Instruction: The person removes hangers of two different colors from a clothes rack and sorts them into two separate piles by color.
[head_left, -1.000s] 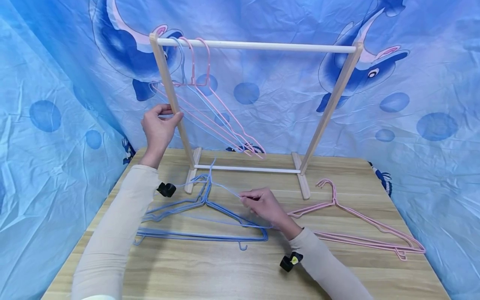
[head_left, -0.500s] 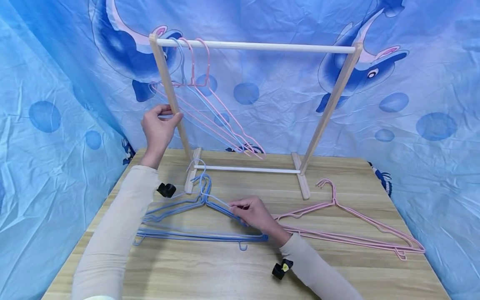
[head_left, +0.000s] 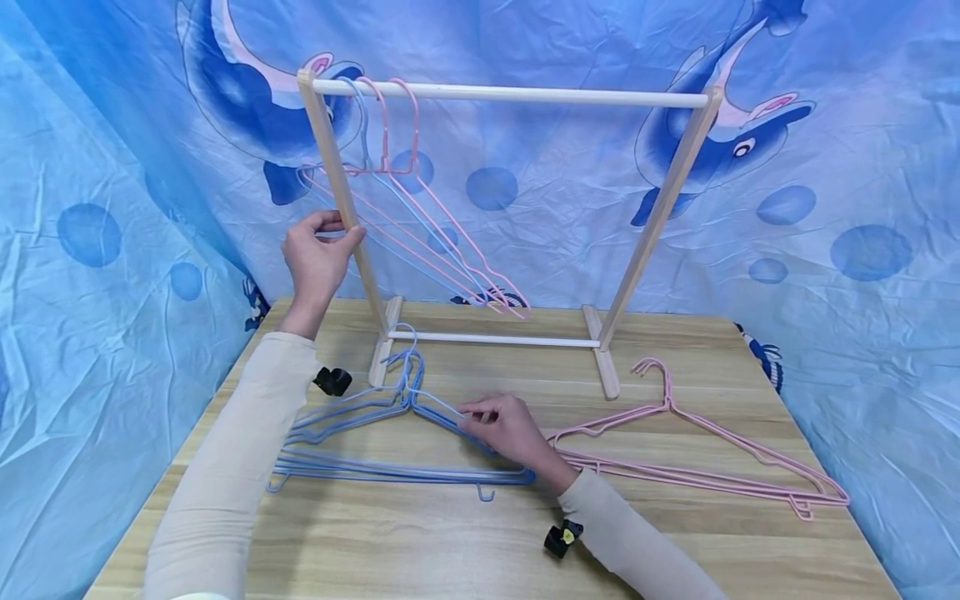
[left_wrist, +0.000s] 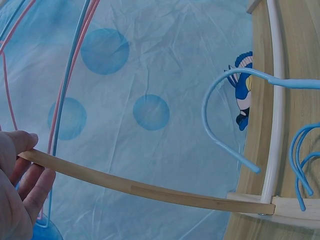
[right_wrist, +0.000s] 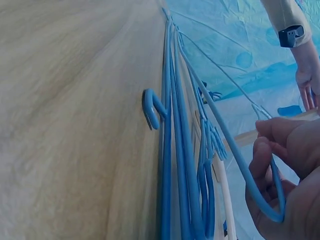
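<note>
My left hand (head_left: 318, 254) holds the left wooden post (head_left: 333, 158) of a small clothes rack, thumb and fingers on either side of it in the left wrist view. Low over the table, my right hand (head_left: 506, 429) pinches a light blue clothes hanger (right_wrist: 235, 155) by its right shoulder. That hanger is slightly raised above several blue hangers (right_wrist: 167, 175) lying stacked on the tabletop, its hook pointing toward the rack. On the rack's white top rail (head_left: 525, 93), near the left end, hang one blue hanger (head_left: 365, 125) and two pink hangers (head_left: 416, 125).
Pink hangers (head_left: 667, 387) lie stacked at the right of the wooden table (head_left: 420, 550), close behind my right wrist. A white lower bar (head_left: 495, 339) joins the rack's feet. Blue dolphin-print cloth (head_left: 862, 150) surrounds the back and sides.
My right hand has moved left and down with the blue hanger, bringing it over the blue stack; in the last half second it barely moves. The left hand has stayed on the post.
</note>
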